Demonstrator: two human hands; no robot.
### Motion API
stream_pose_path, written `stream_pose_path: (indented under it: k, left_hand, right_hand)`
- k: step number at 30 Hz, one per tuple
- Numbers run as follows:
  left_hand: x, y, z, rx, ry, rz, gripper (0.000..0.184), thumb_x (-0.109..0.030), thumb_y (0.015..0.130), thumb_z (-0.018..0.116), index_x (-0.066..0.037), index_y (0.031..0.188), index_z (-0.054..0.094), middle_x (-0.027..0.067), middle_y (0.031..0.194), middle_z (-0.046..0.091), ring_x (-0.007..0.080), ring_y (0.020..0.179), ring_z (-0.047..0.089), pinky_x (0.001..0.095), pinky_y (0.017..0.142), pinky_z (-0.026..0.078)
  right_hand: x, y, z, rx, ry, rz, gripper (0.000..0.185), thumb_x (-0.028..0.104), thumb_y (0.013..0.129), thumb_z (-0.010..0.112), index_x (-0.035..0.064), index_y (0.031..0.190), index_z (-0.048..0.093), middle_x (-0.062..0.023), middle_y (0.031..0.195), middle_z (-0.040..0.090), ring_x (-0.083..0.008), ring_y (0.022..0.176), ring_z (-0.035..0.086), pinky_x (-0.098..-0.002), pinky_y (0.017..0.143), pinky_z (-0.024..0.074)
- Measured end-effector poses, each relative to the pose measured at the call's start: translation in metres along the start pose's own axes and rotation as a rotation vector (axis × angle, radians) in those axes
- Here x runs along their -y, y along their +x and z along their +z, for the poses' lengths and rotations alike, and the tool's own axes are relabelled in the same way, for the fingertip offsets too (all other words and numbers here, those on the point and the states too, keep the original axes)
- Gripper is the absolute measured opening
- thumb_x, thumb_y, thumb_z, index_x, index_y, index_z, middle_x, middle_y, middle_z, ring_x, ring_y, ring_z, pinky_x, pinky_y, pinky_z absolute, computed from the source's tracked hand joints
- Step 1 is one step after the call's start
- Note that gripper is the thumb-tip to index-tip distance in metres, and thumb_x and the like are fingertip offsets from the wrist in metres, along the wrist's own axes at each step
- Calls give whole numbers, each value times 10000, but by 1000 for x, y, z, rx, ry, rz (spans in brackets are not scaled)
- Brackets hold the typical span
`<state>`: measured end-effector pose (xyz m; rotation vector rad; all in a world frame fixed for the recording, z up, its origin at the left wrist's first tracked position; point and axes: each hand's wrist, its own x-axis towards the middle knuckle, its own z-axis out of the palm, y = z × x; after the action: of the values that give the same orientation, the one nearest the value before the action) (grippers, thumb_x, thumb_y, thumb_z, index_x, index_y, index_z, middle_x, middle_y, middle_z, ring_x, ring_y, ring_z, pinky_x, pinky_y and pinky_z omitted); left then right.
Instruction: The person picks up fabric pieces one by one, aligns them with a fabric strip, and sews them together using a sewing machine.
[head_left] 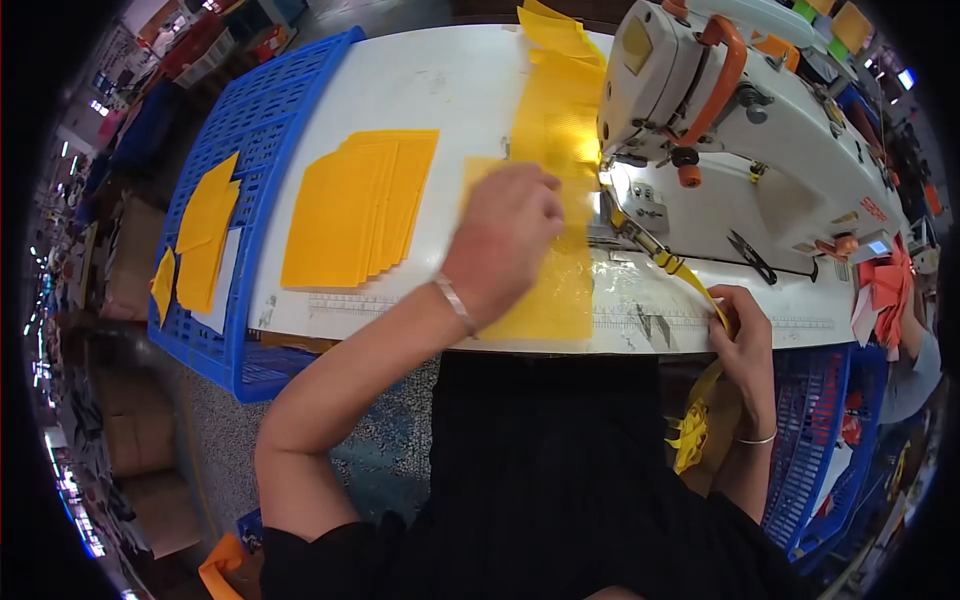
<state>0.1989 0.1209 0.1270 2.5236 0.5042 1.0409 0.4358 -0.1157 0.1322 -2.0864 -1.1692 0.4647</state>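
Note:
My left hand, slightly blurred, is over a yellow mesh fabric piece, its fingers curled; whatever they may hold is hidden. Just right of it is the needle area of a white sewing machine, whose lamp lights a long yellow fabric strip running toward the back. A narrow yellow binding tape runs from a metal tape guide into my right hand, where thumb and fingers pinch it near the table's front edge. Below this hand the tape hangs into a loose yellow bundle.
A fanned stack of yellow fabric panels lies on the white table. Left of it, a blue crate bears more yellow pieces. Black thread snips lie under the machine arm. Another blue crate and a person's sleeve are at right.

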Motion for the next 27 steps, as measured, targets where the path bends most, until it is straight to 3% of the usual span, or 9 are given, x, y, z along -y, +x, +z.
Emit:
stream_pose_path:
  k: [1,2,8,12,23,27]
  left_hand:
    - [0,-4,20,41,156,81,109,-138,935,599,-39,979,612,120,1244,625,293,1257,524,389,1083,381]
    - [6,-9,35,182,307,75,236,-227,982,571,-44,1125,611,120,1370,574,282,1359,459,407,1139,319]
    - [22,-1,38,361,178,77,392,-322,1016,540,-84,1327,554,78,1451,552,277,1416,412,399,1179,291]
    - [26,9,35,478,310,159,538,-439,1035,469,-112,1463,447,33,1518,494,256,1452,352,405,1205,236]
    - [33,26,42,552,371,157,522,-463,1048,438,-122,1442,468,15,1525,476,258,1456,323,449,1209,198]
    - [31,19,52,410,346,143,506,-446,1021,485,-101,1391,513,8,1478,511,275,1409,385,486,1208,214]
  right_hand:
    - [0,0,0,0,7,7,320,-82,829,568,32,1120,635,-8,815,501,-102,702,418,-221,623,351]
    - [0,0,0,1,16,15,316,-83,828,568,31,1114,638,-7,815,499,-103,702,417,-221,623,350]
    - [3,0,-1,8,9,6,312,-85,831,566,28,1112,639,-7,819,495,-102,705,415,-219,624,349]
    - [3,0,-1,9,21,0,312,-87,834,563,24,1117,635,-12,823,493,-103,709,416,-217,625,350]
    - [5,2,0,15,14,9,326,-94,829,561,22,1125,631,-25,831,503,-106,713,425,-215,622,357]
    - [4,1,-1,11,4,19,332,-102,823,558,21,1122,632,-27,835,507,-109,711,432,-216,622,367]
